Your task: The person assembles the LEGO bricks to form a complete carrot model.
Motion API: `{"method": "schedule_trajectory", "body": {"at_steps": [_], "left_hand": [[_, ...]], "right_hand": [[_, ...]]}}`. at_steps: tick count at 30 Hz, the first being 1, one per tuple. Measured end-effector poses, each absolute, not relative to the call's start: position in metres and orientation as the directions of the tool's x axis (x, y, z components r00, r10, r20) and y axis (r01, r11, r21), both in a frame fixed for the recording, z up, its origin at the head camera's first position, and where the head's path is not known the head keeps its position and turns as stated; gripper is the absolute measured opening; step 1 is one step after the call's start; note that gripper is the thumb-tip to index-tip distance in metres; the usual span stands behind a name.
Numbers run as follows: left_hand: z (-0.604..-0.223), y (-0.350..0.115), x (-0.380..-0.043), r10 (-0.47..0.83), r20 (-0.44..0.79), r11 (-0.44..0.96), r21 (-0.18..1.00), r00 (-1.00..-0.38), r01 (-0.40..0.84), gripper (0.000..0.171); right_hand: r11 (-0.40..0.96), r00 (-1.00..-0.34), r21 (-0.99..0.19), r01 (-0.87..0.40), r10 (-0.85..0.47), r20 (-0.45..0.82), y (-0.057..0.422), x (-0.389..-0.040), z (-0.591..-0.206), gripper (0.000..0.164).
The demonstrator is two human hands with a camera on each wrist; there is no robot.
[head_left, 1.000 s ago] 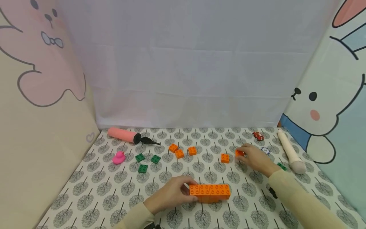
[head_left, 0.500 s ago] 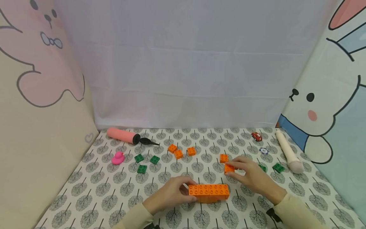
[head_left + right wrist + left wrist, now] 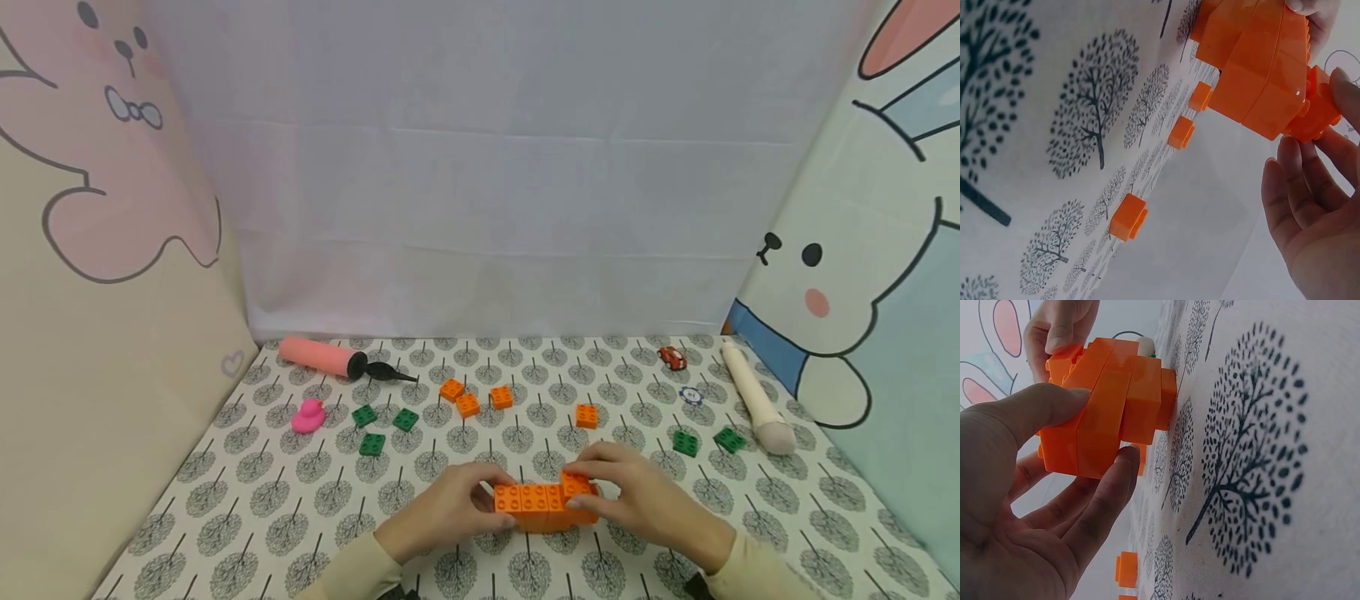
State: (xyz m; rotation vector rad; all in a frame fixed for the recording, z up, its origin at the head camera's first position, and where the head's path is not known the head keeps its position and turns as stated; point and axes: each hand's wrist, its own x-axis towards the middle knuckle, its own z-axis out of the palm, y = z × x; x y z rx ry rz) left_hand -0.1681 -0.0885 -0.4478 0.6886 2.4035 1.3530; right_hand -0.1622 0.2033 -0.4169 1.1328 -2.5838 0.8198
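Note:
In the head view my left hand (image 3: 453, 504) grips the left end of a row of joined orange toy building bricks (image 3: 534, 510). The left wrist view shows thumb and fingers on either side of this stepped build (image 3: 1102, 431), which is narrower toward the tablecloth. My right hand (image 3: 641, 504) pinches a small orange brick (image 3: 576, 483) at the right end of the build's top. Seen from the right wrist, that small brick (image 3: 1315, 109) sits right at the studs, slightly askew to the build, thumb and fingertips on its sides.
Farther back lie several loose orange bricks (image 3: 501, 397) and another orange brick (image 3: 587, 416). Green bricks (image 3: 372, 444) lie left, with two green bricks (image 3: 685, 442) right. Around them are a pink duck (image 3: 308, 416), a pump (image 3: 322, 357), a red car (image 3: 672, 358) and a pale club-shaped object (image 3: 757, 400).
My right hand has carried the small orange brick left and nearer, from the back right to the top of the build. My left hand has kept its grip in place.

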Motion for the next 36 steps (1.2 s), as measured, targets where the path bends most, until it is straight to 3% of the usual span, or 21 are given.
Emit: {"method": "schedule_trajectory", "body": {"at_steps": [10,28,36], "left_hand": [[-0.447,-0.088,-0.167,0.534,-0.018,0.429,0.867,-0.845,0.253,0.033],[-0.449,-0.087,-0.168,0.532,-0.028,0.439,0.864,-0.846,0.248,0.033],[-0.449,-0.087,-0.168,0.529,-0.022,0.437,0.864,-0.848,0.250,0.035]], "right_hand": [[0.545,-0.726,-0.488,-0.682,-0.587,0.359,0.202,-0.159,-0.420,0.032],[0.460,-0.742,-0.611,-0.644,-0.570,0.353,0.202,-0.158,-0.430,0.033],[0.468,-0.745,-0.605,-0.644,-0.562,0.359,0.201,-0.158,-0.433,0.032]]}}
